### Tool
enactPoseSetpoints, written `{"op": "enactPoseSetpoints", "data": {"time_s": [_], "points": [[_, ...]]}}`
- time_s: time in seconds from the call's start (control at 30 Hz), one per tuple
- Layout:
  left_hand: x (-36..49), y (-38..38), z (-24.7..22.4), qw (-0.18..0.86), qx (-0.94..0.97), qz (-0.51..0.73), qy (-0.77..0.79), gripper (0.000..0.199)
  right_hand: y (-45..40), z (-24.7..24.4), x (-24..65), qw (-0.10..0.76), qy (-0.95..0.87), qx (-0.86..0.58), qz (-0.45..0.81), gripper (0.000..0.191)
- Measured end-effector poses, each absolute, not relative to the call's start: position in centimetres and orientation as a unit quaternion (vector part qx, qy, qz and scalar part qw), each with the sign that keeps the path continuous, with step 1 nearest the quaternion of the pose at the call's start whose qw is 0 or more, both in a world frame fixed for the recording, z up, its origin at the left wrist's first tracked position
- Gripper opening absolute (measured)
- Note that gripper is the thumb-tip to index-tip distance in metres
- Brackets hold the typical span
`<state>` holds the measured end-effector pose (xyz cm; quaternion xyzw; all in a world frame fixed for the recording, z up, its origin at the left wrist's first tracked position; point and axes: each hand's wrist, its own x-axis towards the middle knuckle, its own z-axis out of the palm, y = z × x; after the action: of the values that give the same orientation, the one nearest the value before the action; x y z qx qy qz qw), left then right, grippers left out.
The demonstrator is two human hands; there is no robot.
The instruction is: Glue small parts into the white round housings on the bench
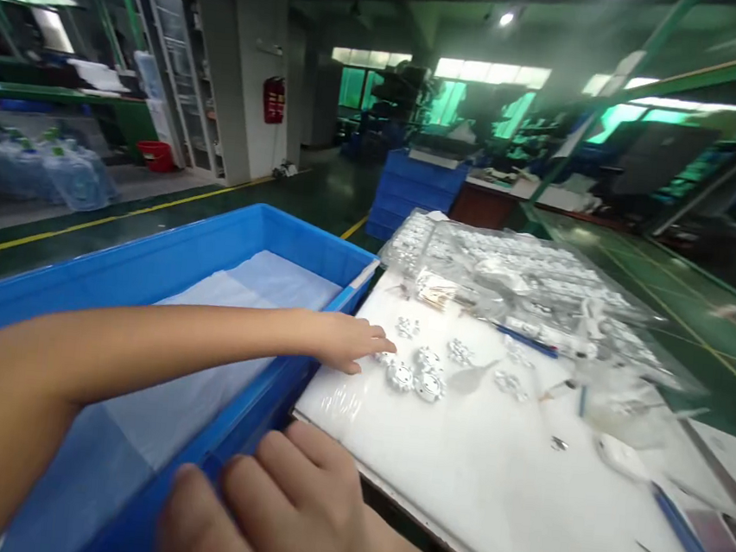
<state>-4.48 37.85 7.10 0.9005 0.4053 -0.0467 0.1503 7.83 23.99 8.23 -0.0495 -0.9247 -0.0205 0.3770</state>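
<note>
My left hand (352, 344) reaches across the blue bin (318, 258) to the white tabletop (484, 487). Its fingers are spread and its fingertips are at the left side of a group of shiny silver parts (429, 384); no held object shows. Low in the foreground, my right hand (294, 503) is near the bin's right edge with its fingers curled; whatever it holds, if anything, is hidden. More silver parts (511, 383) lie farther right on the table. White sheets (263, 279) line the bin.
Clear bags of silver parts (524, 274) cover the table's back. A blue pen-like tool (527, 340), a white object (625, 458) and a long blue item (694, 542) lie to the right. Stacked blue crates (415, 189) stand behind.
</note>
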Motion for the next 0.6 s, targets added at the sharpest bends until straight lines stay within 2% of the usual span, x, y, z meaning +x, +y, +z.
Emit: {"op": "enactPoseSetpoints", "data": {"time_s": [0.03,0.1,0.2,0.3,0.37,0.47,0.6], "points": [[-3.4,38.9,6.1,0.149,0.905,-0.049,0.396,0.069,24.7,7.0,8.8,0.413,-0.908,-0.064,-0.035,0.006],[-2.1,40.4,4.6,0.150,0.911,-0.046,0.382,0.064,26.3,4.8,10.4,0.429,-0.894,-0.119,-0.045,0.007],[-1.5,41.8,3.5,0.165,0.911,-0.020,0.377,0.055,28.6,2.8,12.1,0.371,-0.895,-0.243,-0.045,0.011],[-1.9,42.0,3.4,0.197,0.900,0.021,0.389,0.065,30.4,2.0,12.6,0.324,-0.892,-0.311,-0.049,0.014],[-2.9,41.3,4.3,0.220,0.885,0.057,0.406,0.066,31.5,1.7,12.5,0.328,-0.889,-0.318,-0.044,0.014],[-6.2,38.8,7.2,0.235,0.850,0.124,0.454,0.058,33.4,1.1,12.6,0.339,-0.887,-0.311,-0.043,0.016],[-13.7,32.9,12.0,0.254,0.769,0.233,0.538,0.055,35.9,-0.6,13.2,0.295,-0.913,-0.272,-0.077,0.022]]}}
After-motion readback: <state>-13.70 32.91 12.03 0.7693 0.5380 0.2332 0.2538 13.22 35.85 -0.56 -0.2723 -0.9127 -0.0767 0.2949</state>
